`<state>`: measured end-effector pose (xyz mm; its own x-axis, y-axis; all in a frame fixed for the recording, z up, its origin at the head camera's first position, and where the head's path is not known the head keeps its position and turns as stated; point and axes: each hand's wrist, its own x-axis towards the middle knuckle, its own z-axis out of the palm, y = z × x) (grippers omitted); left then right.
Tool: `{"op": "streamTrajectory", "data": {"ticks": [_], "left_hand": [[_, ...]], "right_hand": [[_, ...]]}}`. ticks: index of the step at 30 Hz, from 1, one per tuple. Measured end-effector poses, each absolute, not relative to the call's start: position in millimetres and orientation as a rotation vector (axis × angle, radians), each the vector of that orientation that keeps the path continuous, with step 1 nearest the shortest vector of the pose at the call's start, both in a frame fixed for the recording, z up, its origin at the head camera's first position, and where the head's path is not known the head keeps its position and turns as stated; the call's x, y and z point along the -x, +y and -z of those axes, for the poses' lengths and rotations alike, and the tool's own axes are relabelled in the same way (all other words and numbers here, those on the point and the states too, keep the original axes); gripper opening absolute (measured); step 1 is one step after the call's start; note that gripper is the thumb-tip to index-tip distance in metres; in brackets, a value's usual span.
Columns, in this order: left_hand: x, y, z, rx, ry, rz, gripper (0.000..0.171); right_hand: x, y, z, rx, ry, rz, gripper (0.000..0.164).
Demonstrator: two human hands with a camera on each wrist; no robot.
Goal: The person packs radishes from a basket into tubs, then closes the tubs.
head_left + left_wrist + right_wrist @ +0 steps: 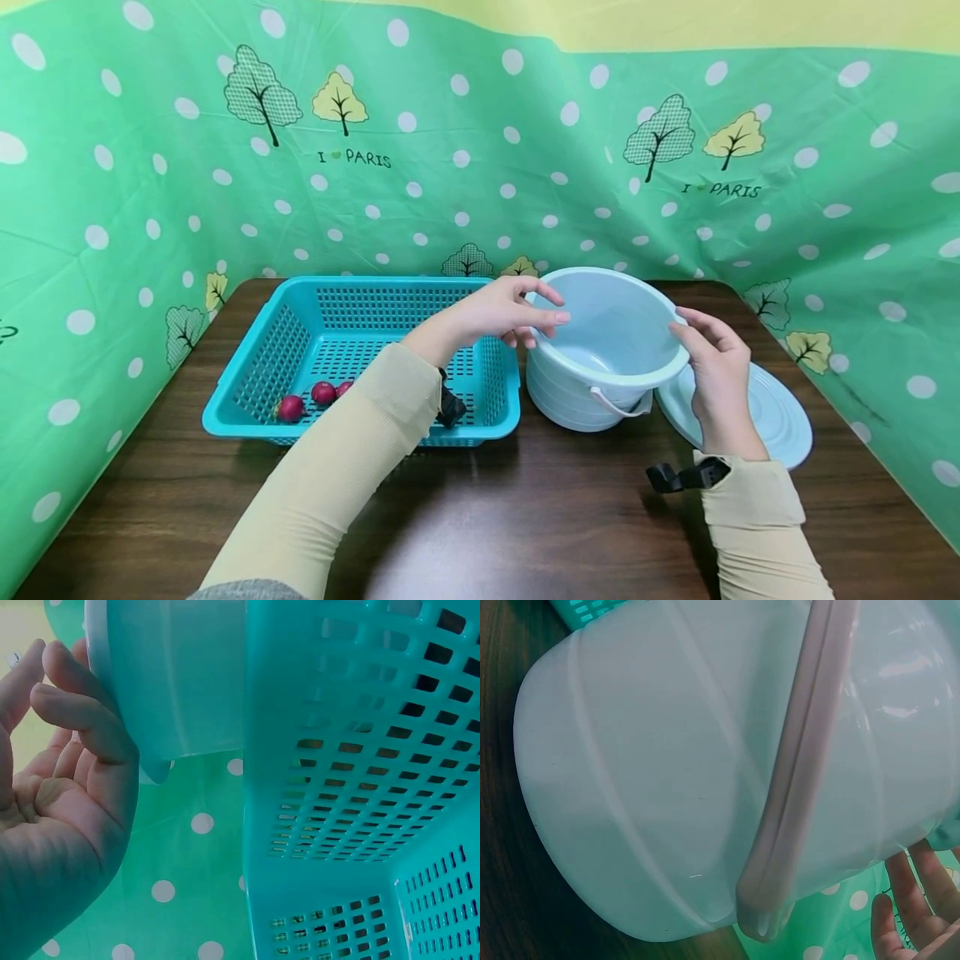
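Observation:
A pale blue bucket (585,400) with a white handle (799,772) stands on the table, its mouth facing up and toward me. At its left rim is my left hand (506,310), thumb and forefinger reaching over the mouth with a gap between them. In the left wrist view the left hand (75,772) has loosely bent fingers beside the rim, pinching nothing. My right hand (716,367) holds the right rim between thumb and fingers. Only some fingers of the right hand (922,907) show in the right wrist view, at the bucket's edge.
Left of the bucket sits a turquoise perforated basket (360,287) with a few small round red radishes (290,407), partly hidden by my left sleeve. A pale blue lid (780,417) lies right of the bucket. A green dotted cloth (465,100) hangs behind the brown table (510,517).

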<state>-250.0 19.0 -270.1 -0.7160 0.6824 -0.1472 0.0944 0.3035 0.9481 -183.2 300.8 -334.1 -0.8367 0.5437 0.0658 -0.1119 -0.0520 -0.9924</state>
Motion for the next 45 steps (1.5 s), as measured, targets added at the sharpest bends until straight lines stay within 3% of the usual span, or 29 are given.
{"op": "streamTrajectory", "data": {"ticks": [9, 21, 45], "left_hand": [[254.5, 3.8, 262.3, -0.695, 2.069, -1.432, 0.04], [264.4, -44.6, 258.6, -0.621, 2.209, -1.319, 0.029], [281.7, -114.0, 294.6, -0.43, 2.267, -1.123, 0.041]], "right_hand": [[183.4, 301.5, 335.3, 0.453, -1.779, -1.95, 0.023], [184.2, 301.5, 335.6, 0.444, -1.763, -1.965, 0.024], [184.6, 300.4, 336.1, 0.445, -1.757, -1.965, 0.022]]}}
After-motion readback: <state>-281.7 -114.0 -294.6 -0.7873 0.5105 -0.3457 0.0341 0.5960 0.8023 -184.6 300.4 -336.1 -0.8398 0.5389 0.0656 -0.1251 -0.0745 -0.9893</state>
